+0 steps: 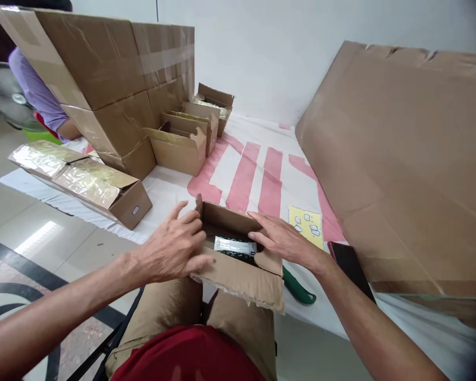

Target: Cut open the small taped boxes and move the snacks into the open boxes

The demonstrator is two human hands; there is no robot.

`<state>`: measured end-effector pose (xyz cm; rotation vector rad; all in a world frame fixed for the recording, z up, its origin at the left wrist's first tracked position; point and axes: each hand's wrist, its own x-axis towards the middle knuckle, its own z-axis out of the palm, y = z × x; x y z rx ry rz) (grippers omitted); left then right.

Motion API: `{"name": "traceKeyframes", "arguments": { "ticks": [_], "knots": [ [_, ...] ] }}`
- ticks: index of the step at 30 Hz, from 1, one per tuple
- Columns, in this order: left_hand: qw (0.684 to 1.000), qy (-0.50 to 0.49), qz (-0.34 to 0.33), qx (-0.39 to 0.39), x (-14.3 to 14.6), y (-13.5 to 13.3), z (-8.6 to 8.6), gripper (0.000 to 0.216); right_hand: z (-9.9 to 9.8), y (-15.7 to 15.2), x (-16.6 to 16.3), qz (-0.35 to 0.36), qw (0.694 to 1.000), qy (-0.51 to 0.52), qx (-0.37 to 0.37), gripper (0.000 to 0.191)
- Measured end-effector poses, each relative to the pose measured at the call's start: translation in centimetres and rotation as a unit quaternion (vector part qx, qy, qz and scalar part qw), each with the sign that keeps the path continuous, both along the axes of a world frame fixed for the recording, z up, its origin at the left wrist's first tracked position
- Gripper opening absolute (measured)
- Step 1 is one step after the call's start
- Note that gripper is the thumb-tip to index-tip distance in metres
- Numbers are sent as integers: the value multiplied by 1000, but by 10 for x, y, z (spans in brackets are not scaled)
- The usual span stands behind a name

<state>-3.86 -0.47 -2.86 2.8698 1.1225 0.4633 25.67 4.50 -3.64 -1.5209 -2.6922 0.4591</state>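
Note:
A small open cardboard box [238, 278] sits at the near table edge, above my lap. Inside lies a silver-white labelled packet [235, 246] on dark contents that I cannot make out. My left hand [178, 243] is at the box's left end, fingers apart and partly bent, the thumb stretched over the front flap. Across the right end rests my right hand [283, 238], its fingers over the far rim and its thumb inside, gripping that end. Beside the box's right side lies a dark green handled tool [298, 286], partly hidden.
Stacked taped cartons [99, 69] stand at the left, with open boxes [178, 148] beside them. A long taped box [83, 182] lies at the left edge. A phone [349, 264], a yellow card [306, 225] and a large cardboard sheet [412, 169] are right. Another person's sleeve [42, 95] shows behind the cartons.

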Motion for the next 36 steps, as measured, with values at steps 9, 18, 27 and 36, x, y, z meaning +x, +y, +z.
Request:
{"name": "traceKeyframes", "arguments": {
  "ticks": [9, 18, 27, 36],
  "knots": [
    [965, -178, 191, 24, -6, -17, -64, 36, 24, -21, -36, 145, 979, -20, 143, 22],
    [958, -203, 205, -2, 3, -15, -70, 43, -26, 11, -64, 160, 973, -164, -24, 23],
    [855, -465, 221, -63, 7, -2, -16, 40, 69, -16, -43, 43, 973, 101, 201, 51],
    [667, -642, 87, -368, 36, 14, 44, 63, 97, -35, -51, 93, 896, 10, 434, 45]
  ]
}}
